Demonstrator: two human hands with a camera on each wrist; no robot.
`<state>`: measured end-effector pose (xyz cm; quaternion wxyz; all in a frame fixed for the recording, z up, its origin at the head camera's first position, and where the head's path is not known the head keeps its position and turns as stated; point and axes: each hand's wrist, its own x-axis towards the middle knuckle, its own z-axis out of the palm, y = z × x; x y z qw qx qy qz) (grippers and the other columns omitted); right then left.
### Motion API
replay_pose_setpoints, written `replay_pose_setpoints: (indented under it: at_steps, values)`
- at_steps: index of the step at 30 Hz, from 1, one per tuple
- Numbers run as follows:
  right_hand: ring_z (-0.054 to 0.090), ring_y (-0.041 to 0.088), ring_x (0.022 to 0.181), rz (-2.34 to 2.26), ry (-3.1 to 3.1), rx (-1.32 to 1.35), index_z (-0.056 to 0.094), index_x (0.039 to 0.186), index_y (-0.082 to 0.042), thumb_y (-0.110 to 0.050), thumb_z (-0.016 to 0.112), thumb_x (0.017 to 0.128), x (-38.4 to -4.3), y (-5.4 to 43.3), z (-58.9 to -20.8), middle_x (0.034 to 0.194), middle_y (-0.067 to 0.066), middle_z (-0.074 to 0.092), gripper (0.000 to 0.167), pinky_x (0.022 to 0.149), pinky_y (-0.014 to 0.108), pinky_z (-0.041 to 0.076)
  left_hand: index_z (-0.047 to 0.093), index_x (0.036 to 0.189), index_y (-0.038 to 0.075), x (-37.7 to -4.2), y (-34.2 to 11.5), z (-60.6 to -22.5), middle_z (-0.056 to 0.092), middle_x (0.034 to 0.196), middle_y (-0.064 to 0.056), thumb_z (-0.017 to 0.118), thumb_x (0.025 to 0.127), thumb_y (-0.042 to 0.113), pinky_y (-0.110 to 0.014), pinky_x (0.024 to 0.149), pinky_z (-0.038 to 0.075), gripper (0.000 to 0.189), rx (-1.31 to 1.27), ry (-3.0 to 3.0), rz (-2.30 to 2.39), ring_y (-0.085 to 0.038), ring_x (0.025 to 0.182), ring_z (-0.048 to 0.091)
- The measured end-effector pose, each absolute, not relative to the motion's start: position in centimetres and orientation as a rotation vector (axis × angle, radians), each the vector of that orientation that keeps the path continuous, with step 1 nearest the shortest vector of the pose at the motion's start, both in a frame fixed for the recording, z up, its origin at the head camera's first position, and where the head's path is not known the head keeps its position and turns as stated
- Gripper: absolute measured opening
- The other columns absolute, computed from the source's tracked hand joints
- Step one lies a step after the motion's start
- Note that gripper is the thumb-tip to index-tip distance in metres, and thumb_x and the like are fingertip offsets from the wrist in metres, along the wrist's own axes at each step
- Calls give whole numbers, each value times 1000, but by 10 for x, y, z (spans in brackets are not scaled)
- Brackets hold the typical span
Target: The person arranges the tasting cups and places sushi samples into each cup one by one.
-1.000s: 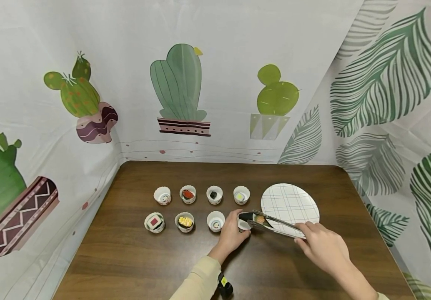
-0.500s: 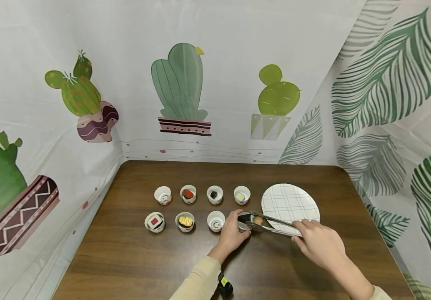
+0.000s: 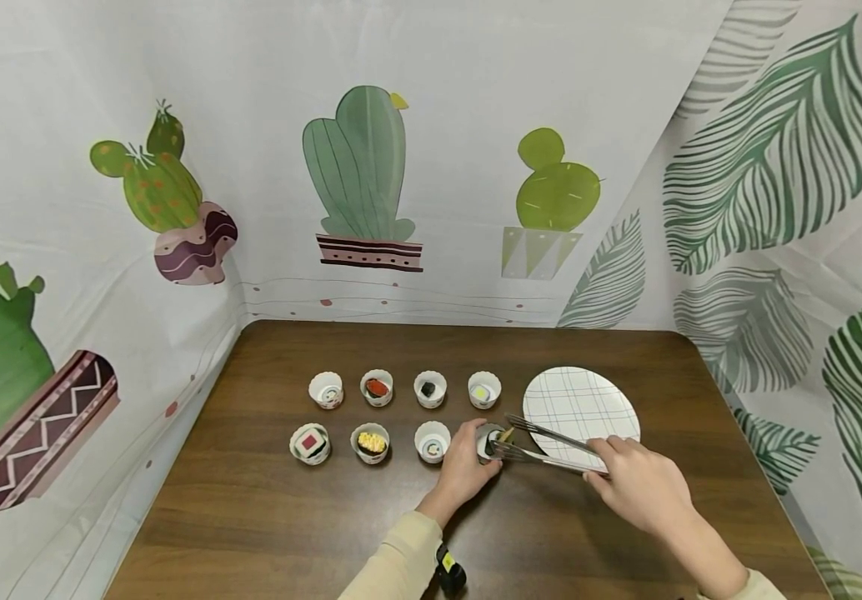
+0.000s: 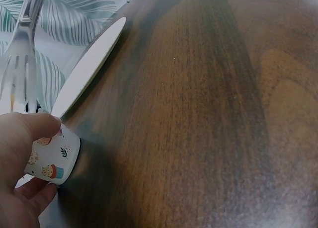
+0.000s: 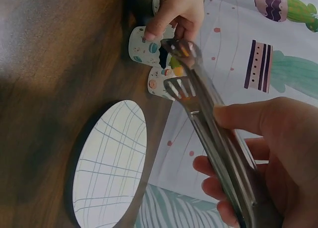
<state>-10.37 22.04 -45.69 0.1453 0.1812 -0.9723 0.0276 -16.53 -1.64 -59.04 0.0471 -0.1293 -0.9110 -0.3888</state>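
My left hand (image 3: 464, 467) grips a small white paper cup (image 4: 53, 156) with printed pictures, its thumb and fingers on opposite sides of the wall. Inside that cup sits a toy sushi piece (image 3: 492, 443) with a dark wrap and something yellowish on top. My right hand (image 3: 644, 483) holds metal tongs (image 5: 226, 143). Their slotted tips are spread apart at the cup's mouth, and in the head view nothing shows clamped between them. Part of the cup is hidden behind my left hand in the head view.
To the right lies a round white plate (image 3: 577, 408) with a blue grid, partly under the tongs. Several more paper cups stand in two rows, among them one with red-topped sushi (image 3: 376, 388) and one with yellow-topped sushi (image 3: 371, 443). A printed curtain (image 3: 461, 167) hangs behind the table.
The dark-wrapped sushi piece was between the tongs' tips; now it sits in the cup. The tongs have spread apart. My left hand has stayed at the cup.
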Motion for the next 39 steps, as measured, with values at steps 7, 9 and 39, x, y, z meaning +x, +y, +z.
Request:
replay_pose_setpoints:
  at_steps: [7, 9, 39]
  values:
    - [64, 25, 82, 148, -2849, 436, 65, 103, -12, -34, 74, 68, -102, 223, -457, 88, 3, 66, 41, 53, 43, 48, 46, 125, 6, -166, -17, -590, 57, 116, -10, 77, 68, 19, -34, 89, 45, 67, -411, -2756, -1170, -22, 107, 54]
    - [65, 26, 82, 174, -2856, 423, 64, 104, -13, -34, 74, 69, -101, 224, -457, 90, 4, 67, 43, 52, 44, 48, 46, 125, 6, -166, -17, -590, 57, 116, -11, 77, 68, 19, -34, 89, 45, 67, -415, -2751, -1168, -22, 107, 54]
    - [60, 37, 78, 493, -2661, 134, 58, 108, -1, -18, 76, 69, -98, 252, -494, 88, 18, 63, 47, 58, 52, 45, 45, 128, 7, -166, -16, -590, 55, 119, -8, 76, 70, 20, -33, 91, 44, 67, -384, -2810, -1206, -20, 110, 53]
